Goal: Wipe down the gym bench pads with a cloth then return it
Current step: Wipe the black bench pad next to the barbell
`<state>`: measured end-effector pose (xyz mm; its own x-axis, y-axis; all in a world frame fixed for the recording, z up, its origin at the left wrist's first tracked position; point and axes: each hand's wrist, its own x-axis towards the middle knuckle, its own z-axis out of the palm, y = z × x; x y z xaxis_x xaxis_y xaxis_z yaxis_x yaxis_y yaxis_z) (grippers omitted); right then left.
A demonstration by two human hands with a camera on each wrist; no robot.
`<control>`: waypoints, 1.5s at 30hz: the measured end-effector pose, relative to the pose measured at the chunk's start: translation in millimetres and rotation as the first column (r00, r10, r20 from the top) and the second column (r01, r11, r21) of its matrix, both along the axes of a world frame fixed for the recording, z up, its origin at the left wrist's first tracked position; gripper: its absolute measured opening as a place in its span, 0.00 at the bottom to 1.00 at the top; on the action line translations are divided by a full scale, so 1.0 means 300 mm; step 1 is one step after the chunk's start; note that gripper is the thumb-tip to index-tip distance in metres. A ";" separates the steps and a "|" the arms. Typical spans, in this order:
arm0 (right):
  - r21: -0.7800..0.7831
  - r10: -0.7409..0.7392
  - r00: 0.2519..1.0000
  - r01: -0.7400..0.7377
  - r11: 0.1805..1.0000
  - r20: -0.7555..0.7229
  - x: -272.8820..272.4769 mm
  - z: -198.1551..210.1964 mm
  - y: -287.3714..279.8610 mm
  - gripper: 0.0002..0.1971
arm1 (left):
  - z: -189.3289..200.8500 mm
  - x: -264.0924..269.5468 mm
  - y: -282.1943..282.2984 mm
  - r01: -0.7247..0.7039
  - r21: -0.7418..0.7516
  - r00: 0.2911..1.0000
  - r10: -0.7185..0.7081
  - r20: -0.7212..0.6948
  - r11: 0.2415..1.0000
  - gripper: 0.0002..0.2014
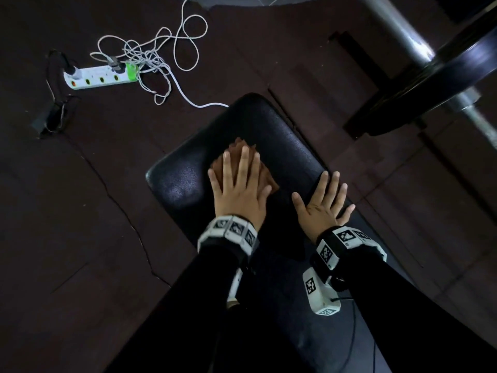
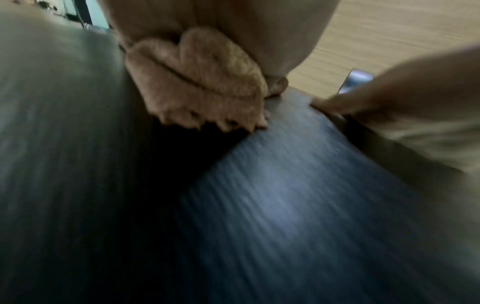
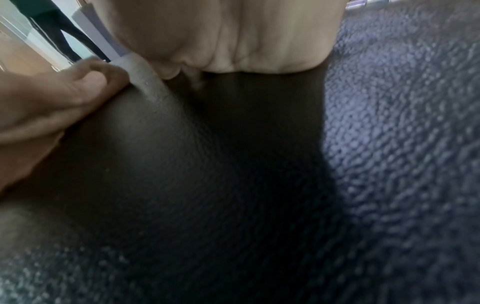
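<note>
A black padded gym bench (image 1: 285,146) runs diagonally through the head view. On it lies a folded brown cloth (image 1: 239,145), and my left hand (image 1: 238,181) presses flat on it with straight fingers. In the left wrist view the cloth (image 2: 202,82) bunches under the palm on the blurred pad (image 2: 285,195). My right hand (image 1: 324,203) lies flat on the pad near its right edge, fingers spread and holding nothing. The right wrist view shows that palm (image 3: 233,41) down on the grained black pad (image 3: 389,144).
A white power strip (image 1: 99,76) with tangled white cables (image 1: 161,57) lies on the dark floor at upper left. A barbell with a black weight plate (image 1: 435,74) crosses the upper right, close to the bench end. Someone's legs (image 3: 57,35) stand far off.
</note>
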<state>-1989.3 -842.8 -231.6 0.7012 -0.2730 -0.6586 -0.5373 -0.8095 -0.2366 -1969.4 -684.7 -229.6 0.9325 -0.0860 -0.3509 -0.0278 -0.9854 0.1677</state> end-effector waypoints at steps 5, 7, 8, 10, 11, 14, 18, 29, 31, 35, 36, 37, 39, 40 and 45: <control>0.007 0.005 1.000 -0.005 1.000 -0.006 -0.001 -0.001 -0.003 0.41 | 0.003 0.130 0.158 -0.045 0.017 0.999 0.044 0.010 0.999 0.32; 0.011 0.007 1.000 -0.007 1.000 -0.016 0.001 0.001 -0.003 0.41 | 0.003 0.114 0.232 -0.176 -0.015 0.984 0.176 0.025 0.984 0.32; 0.013 0.009 1.000 -0.008 1.000 -0.022 0.002 0.002 -0.004 0.41 | 0.002 0.088 0.257 -0.248 -0.034 0.968 0.250 0.040 0.968 0.31; 0.018 0.011 0.999 -0.011 1.000 -0.032 0.003 -0.002 -0.007 0.41 | 0.001 0.016 0.269 -0.370 -0.041 0.924 0.373 0.087 0.928 0.31; 0.019 0.012 0.999 -0.012 1.000 -0.037 0.004 -0.004 -0.008 0.41 | 0.003 -0.022 0.252 -0.421 -0.037 0.901 0.423 0.101 0.906 0.31; 0.014 0.012 0.999 -0.011 1.000 -0.041 0.004 -0.010 -0.007 0.41 | 0.007 -0.125 0.148 -0.457 -0.033 0.888 0.458 0.037 0.889 0.32; 0.007 0.008 1.000 -0.008 1.000 -0.022 0.001 -0.015 -0.006 0.41 | -0.011 -0.196 0.047 -0.248 -0.003 0.968 0.248 -0.030 0.969 0.32; -0.028 0.004 1.000 -0.005 1.000 -0.011 0.004 -0.011 -0.003 0.41 | -0.019 -0.129 0.211 -0.478 -0.200 0.864 0.499 0.067 0.855 0.29; -0.028 0.008 1.000 -0.009 1.000 -0.015 0.007 -0.006 -0.002 0.41 | -0.026 -0.152 0.216 -0.541 -0.267 0.818 0.573 0.056 0.798 0.31; -0.031 0.011 1.000 -0.011 0.999 0.001 0.008 0.010 0.002 0.40 | -0.033 -0.259 0.152 -0.623 -0.343 0.739 0.673 0.036 0.702 0.35; -0.031 0.013 1.000 -0.012 0.999 0.003 0.008 0.012 0.003 0.40 | -0.032 -0.290 0.126 -0.643 -0.361 0.715 0.699 0.036 0.676 0.35; -0.030 0.012 1.000 -0.012 0.999 0.003 0.007 0.014 0.003 0.40 | -0.030 -0.323 0.099 -0.656 -0.381 0.692 0.721 0.041 0.651 0.35; -0.029 0.014 1.000 -0.014 0.999 0.007 0.006 0.015 0.005 0.40 | -0.022 -0.392 0.043 -0.675 -0.422 0.658 0.752 0.028 0.606 0.35; -0.033 0.013 1.000 -0.013 0.999 0.014 0.005 0.015 0.005 0.40 | -0.017 -0.427 0.016 -0.686 -0.435 0.647 0.762 0.002 0.583 0.36; -0.045 0.014 1.000 -0.013 0.999 0.022 0.001 0.015 0.004 0.40 | -0.002 -0.552 -0.070 -0.726 -0.473 0.615 0.779 -0.120 0.500 0.39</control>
